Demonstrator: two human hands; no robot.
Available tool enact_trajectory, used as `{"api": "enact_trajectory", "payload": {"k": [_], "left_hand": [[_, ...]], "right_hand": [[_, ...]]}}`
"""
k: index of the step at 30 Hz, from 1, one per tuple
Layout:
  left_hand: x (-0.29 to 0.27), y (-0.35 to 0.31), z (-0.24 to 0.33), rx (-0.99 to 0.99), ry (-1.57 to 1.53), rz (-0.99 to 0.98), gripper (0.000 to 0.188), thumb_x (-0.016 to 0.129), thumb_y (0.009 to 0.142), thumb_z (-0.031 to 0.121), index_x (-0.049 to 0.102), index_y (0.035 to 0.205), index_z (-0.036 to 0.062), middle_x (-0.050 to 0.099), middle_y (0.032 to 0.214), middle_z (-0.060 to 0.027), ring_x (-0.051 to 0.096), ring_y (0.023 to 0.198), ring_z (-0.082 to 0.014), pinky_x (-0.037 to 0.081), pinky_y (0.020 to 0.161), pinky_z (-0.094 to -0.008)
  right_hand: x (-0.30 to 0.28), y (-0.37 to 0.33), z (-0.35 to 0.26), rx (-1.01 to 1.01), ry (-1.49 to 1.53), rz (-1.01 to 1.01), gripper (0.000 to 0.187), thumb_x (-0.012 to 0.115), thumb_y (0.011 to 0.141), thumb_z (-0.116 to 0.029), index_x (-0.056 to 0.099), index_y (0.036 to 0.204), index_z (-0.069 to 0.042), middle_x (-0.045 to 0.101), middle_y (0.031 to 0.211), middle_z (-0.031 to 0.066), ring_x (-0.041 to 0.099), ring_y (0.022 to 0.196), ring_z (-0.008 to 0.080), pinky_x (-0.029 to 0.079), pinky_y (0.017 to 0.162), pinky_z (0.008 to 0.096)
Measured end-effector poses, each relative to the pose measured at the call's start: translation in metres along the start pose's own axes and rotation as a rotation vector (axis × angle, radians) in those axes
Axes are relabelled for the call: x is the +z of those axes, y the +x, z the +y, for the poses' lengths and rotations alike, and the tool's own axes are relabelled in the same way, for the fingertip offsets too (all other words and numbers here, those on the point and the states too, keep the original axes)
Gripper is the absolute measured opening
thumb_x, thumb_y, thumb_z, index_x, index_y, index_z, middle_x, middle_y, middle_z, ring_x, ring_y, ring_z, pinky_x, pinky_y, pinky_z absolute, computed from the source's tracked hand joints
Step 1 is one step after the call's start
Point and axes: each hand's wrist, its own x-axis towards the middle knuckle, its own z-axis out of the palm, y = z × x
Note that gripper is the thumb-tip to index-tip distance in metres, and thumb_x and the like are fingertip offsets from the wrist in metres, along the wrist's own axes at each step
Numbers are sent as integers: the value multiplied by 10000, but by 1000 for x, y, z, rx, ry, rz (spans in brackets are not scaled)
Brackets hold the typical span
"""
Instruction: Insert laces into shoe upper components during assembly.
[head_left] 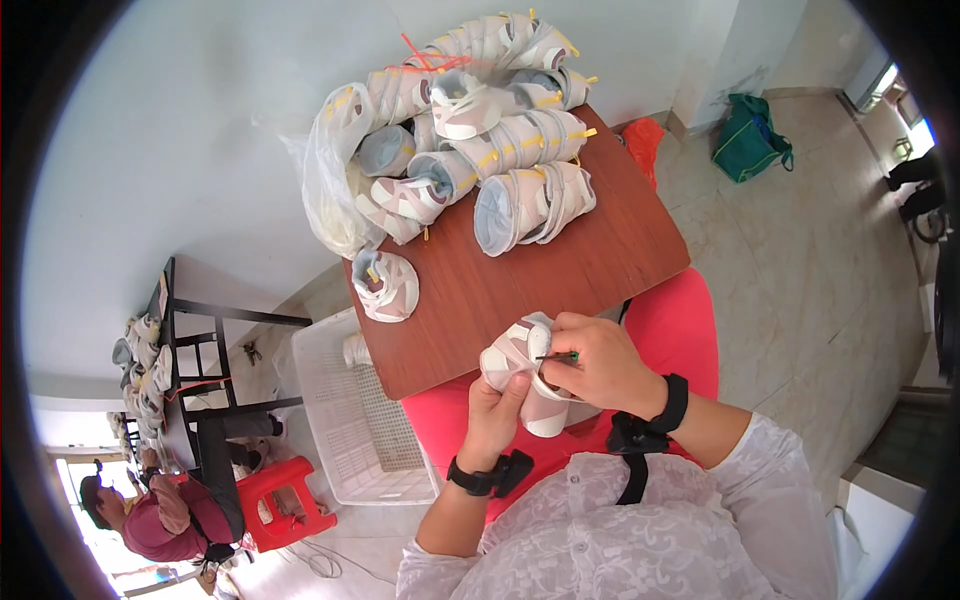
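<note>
A white and pale pink shoe upper (515, 345) is held above my lap, off the near edge of the table. My left hand (492, 412) grips its lower left side, with the thumb pressed on the outside. My right hand (598, 358) is closed at the upper's opening, pinching a slim dark tool (556, 357) with a green end. The tool's tip lies against the upper; its exact kind is too small to tell. On the table's left corner stands a single shoe upper (386, 287) of the same kind.
The brown table (540, 290) carries several nested rows of shoe uppers (530, 140) and a clear plastic bag (335, 190). Left of it stands a white plastic crate (345, 440). A person (165, 515) sits farther left near a red stool (290, 500). A green bag (745, 140) rests on the floor.
</note>
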Motion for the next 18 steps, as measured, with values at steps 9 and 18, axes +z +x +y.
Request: {"api": "enact_trajectory", "payload": {"k": [9, 18], "left_hand": [[-3, -2, 2, 11, 11, -53, 244, 538, 965, 168, 579, 1146, 9, 655, 1007, -49, 610, 899, -126, 499, 815, -284], [10, 0, 4, 61, -4, 35, 278, 529, 969, 161, 527, 1205, 14, 643, 1014, -25, 589, 940, -106, 485, 824, -269]], "right_hand": [[1, -5, 6, -14, -42, 115, 96, 665, 733, -140, 636, 759, -52, 565, 772, 81, 590, 704, 304, 459, 607, 391], [-2, -4, 1, -37, 33, -23, 142, 655, 768, -151, 675, 871, -55, 628, 810, 114, 607, 708, 313, 468, 617, 390]]}}
